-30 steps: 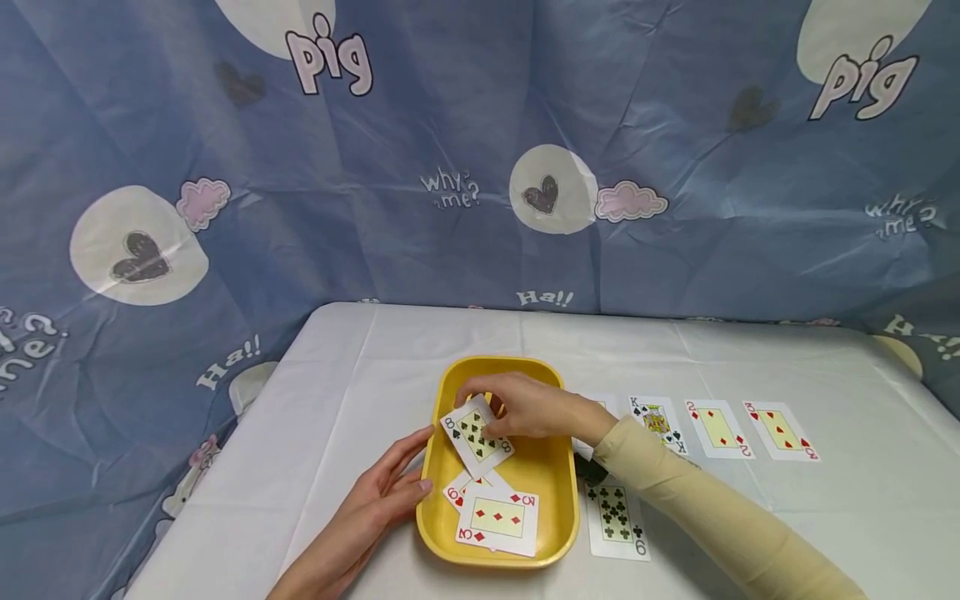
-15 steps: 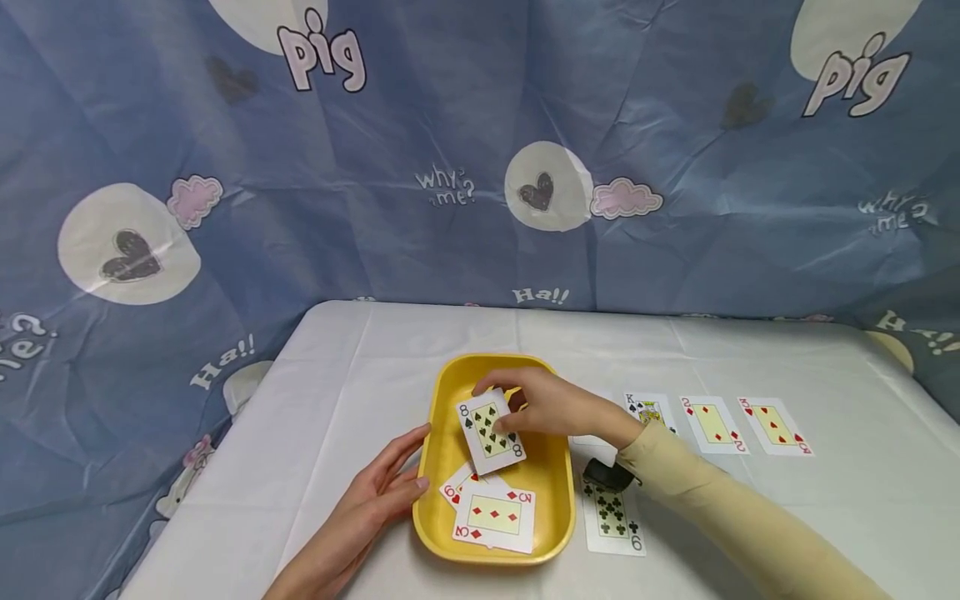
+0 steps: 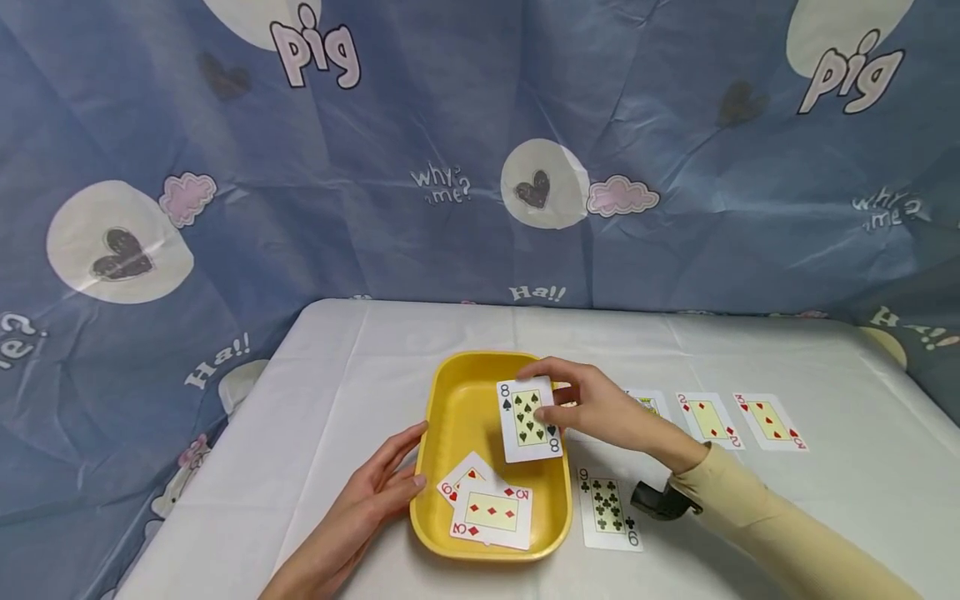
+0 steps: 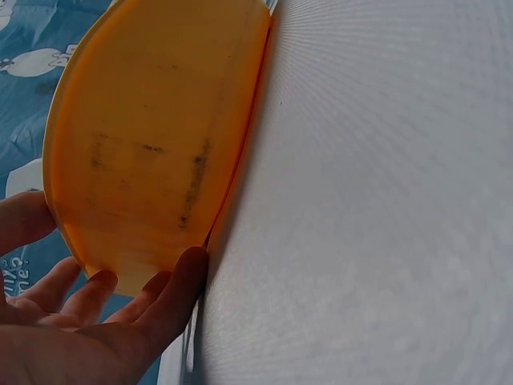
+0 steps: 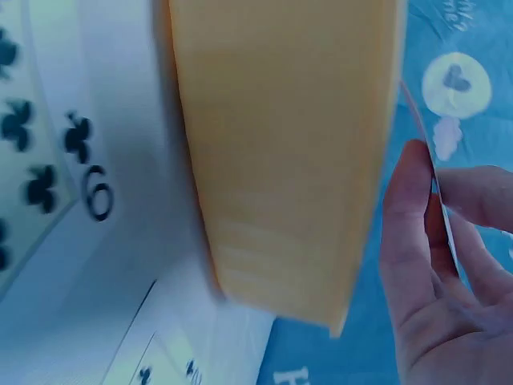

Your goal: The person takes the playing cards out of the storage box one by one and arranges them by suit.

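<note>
My right hand (image 3: 600, 408) pinches an eight of spades playing card (image 3: 525, 417) between thumb and fingers, face up, over the right side of a yellow tray (image 3: 457, 408). In the right wrist view this card (image 5: 443, 204) is seen edge-on, above the level of the tray's rim. My left hand (image 3: 378, 487) rests against the tray's left side, its thumb at the rim. The left wrist view has its spread fingers touching the tray wall (image 4: 152, 104). Inside the tray lie a three of diamonds (image 3: 491, 517) and, partly under it, a heart card (image 3: 468, 471).
Right of the tray a nine of clubs (image 3: 606, 512) lies on the white tablecloth (image 3: 750, 517). Farther back runs a row with a two of diamonds (image 3: 707, 419) and a three of hearts (image 3: 770, 422); my right hand partly hides its left cards. A blue printed curtain (image 3: 420, 250) hangs behind.
My right hand has moved right with the eight of spades, from the tray's middle to its right edge, and the card has turned more upright. My left hand stays at the tray.
</note>
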The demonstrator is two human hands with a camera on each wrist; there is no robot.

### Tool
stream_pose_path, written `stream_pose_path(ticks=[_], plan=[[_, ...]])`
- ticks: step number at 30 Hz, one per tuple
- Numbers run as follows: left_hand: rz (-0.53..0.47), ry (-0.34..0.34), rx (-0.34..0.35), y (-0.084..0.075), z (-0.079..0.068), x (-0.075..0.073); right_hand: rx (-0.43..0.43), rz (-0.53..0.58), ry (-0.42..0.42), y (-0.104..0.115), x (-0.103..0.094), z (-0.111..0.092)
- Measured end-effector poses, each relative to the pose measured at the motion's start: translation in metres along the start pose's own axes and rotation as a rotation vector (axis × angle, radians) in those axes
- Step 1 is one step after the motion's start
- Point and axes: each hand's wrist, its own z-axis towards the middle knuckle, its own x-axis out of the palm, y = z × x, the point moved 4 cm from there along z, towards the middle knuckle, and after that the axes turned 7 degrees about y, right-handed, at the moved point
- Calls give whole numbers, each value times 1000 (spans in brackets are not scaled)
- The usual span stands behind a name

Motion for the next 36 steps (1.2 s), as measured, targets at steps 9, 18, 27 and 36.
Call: stream_pose_path(ticks=[9,18,27,36], plan=[[15,17,8,1,-2,-2,62,65,-97,-8,-25,-47],[15,5,-11,-1,-1,-3,107,73,-161,-24,-33,-85],[-4,30,11,-1,-1,0,109,-61,-168,-41,-40,-122],[5,11,7,-1,-1,1,175,-240,-68,-59,-40,-151]])
